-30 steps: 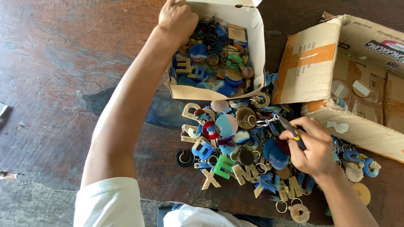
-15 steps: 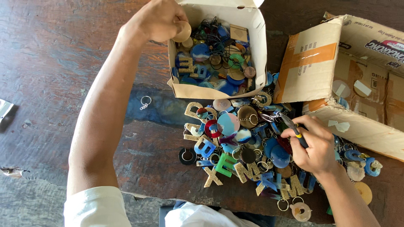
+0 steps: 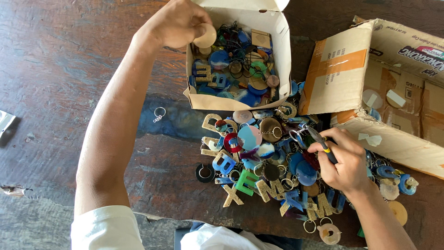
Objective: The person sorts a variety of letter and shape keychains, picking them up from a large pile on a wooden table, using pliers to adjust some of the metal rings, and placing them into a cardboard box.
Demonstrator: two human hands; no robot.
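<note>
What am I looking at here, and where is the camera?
The camera sits on a person's head and looks down, so both arms reaching in are that person's own. The left hand holds a pale round disc at the rim of a small white box full of keychain pieces. The right hand grips small pliers over a pile of letter-shaped and round keychains on a dark wooden table. An open cardboard box lies to the right, and a loose metal ring lies on the table.
</note>
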